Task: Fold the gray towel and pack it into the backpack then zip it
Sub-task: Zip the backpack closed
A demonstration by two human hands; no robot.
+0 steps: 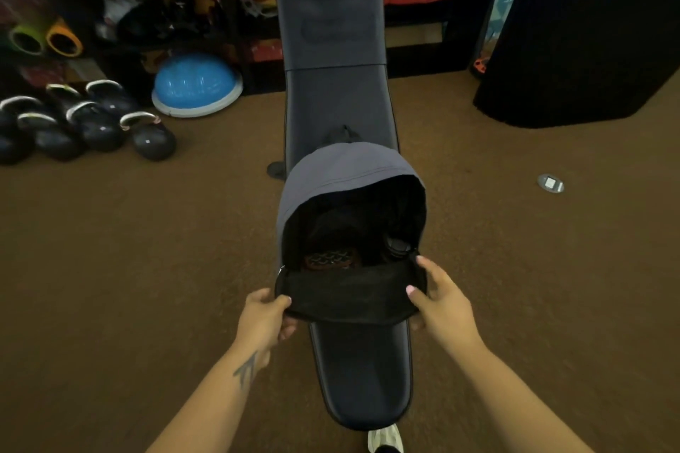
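Both hands, left hand (266,316) and right hand (439,303), fingers curled gripping the open backpack (349,176) flap on the desk (362,379), no gray towel visibly inside, zipping still ahead.

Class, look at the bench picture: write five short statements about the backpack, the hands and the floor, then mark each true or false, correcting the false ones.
1. The backpack lies on the bench. True.
2. Its main compartment is zipped shut. False: it gapes open.
3. The left hand and right hand both grip the front flap. True.
4. The kettlebells stand on the bench. False: on the carpet.
5. A blue balance dome sits on the floor. True.
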